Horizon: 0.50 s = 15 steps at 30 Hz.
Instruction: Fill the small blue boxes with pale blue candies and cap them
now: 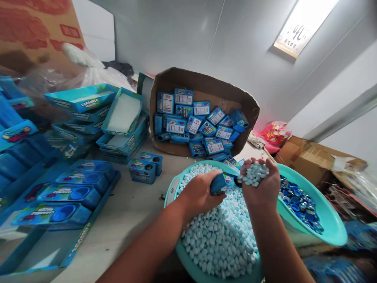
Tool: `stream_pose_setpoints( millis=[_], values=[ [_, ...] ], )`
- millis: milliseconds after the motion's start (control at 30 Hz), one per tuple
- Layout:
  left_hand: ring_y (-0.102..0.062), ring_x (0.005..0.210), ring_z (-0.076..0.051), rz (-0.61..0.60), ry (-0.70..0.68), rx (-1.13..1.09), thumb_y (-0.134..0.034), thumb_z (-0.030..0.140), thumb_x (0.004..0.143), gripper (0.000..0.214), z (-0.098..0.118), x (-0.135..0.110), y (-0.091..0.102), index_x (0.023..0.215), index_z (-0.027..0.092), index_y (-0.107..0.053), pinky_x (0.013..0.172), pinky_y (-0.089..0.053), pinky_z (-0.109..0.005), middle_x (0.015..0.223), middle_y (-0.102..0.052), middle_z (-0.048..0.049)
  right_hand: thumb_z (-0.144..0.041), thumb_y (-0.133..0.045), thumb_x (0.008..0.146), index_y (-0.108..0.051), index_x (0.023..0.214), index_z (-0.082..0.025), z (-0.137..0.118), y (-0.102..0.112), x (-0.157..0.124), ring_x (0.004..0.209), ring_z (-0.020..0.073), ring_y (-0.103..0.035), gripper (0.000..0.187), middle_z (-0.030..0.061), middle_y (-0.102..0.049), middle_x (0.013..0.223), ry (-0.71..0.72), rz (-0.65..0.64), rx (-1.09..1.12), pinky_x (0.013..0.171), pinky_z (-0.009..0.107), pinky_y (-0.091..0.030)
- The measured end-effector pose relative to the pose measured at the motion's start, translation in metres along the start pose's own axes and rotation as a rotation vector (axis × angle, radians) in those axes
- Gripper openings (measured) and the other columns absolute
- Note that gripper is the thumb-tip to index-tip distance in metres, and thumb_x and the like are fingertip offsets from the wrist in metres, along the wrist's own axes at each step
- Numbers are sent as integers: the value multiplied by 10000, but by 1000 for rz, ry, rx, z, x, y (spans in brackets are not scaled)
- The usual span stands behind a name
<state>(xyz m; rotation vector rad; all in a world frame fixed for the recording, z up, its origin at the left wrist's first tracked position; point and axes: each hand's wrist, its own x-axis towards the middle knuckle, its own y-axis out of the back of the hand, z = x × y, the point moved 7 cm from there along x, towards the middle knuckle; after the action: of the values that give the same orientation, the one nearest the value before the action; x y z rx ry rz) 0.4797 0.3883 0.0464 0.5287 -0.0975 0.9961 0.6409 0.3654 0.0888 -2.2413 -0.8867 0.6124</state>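
Observation:
My left hand [202, 193] grips a small blue candy box [219, 183] with a dark round hole in its top, tilted toward my other hand. Cupped palm up, my right hand [261, 188] holds a heap of pale blue candies [255, 174] against the box's hole. Both hands are over a turquoise basin [173, 192] filled with the same pale candies. Two similar boxes with round holes [143, 169] stand on the table left of the basin.
A cardboard carton [250, 103] of blue boxes lies behind the basin. At right, another turquoise basin [334, 226] contains blue and silver caps. Display trays [123, 112] are stacked at left; a tray of capped boxes [70, 194] sits nearer.

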Motion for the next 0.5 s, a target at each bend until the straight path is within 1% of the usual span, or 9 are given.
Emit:
stream_pose_setpoints(
  millis=[200,333,433,500],
  values=[
    [-643,1059,-272,-1,-43,1,-723,276,734,525,-1,0,-1,1238,196,-600,901,-500,-374,1153,-696,-74,-246,-471,874,-522,694,-171,4,3,6,596,88,-610,201,-9,-583,664,-43,27,24,508,160,-545],
    [-639,1074,-276,-1,-53,3,-718,272,740,538,-1,0,0,1257,194,-590,898,-494,-367,1156,-695,-80,-240,-522,853,-542,718,-174,2,5,5,648,92,-643,152,-13,-596,683,-16,34,12,603,179,-591],
    [-643,1025,-266,-23,-40,-1,-709,261,745,454,0,0,-1,1185,190,-620,873,-491,-364,1132,-694,-83,-259,-557,834,-553,726,-186,3,6,4,677,96,-664,130,-15,-614,696,2,0,-46,638,184,-605],
    [-641,991,-261,-27,-29,2,-711,258,740,398,1,0,0,1124,187,-637,862,-487,-363,1099,-695,-81,-267,-584,819,-565,747,-198,1,5,5,707,98,-680,102,-25,-627,708,49,-90,-104,654,185,-612]
  ],
)
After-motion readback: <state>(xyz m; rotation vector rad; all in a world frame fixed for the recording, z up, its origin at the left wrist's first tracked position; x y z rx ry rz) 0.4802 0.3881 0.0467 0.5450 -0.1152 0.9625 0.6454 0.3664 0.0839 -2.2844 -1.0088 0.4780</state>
